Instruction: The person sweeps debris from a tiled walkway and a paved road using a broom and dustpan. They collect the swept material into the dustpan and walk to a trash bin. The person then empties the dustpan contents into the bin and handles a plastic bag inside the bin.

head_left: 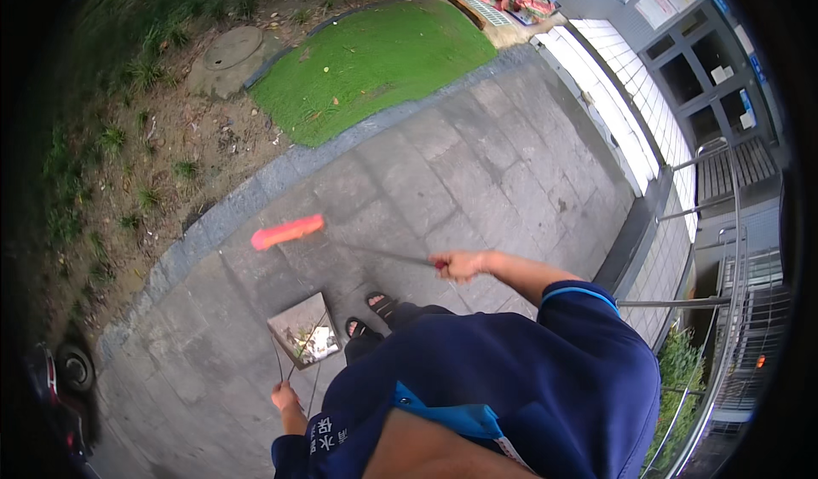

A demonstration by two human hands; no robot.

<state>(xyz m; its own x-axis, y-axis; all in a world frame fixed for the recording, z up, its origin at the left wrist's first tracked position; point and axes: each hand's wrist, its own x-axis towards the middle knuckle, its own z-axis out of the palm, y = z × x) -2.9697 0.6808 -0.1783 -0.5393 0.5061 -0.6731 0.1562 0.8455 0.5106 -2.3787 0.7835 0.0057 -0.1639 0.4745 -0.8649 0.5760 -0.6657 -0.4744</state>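
My right hand (461,266), at the end of an outstretched arm, grips the thin handle of a broom. The broom's red-orange head (289,231) is blurred over the grey paving; whether it touches the ground I cannot tell. At the lower left my left hand (285,395) is closed around the thin metal handle of a long-handled dustpan. The dustpan (295,321) stands on the paving just left of my sandalled feet and holds leaves and white scraps.
A stone kerb (246,188) separates the paving from soil with plants. Green artificial turf (377,63) lies ahead. White-edged steps (601,108) and metal railings (735,223) stand on the right. A vehicle's wheel (75,369) shows at the lower left, a manhole cover (234,48) beyond the kerb.
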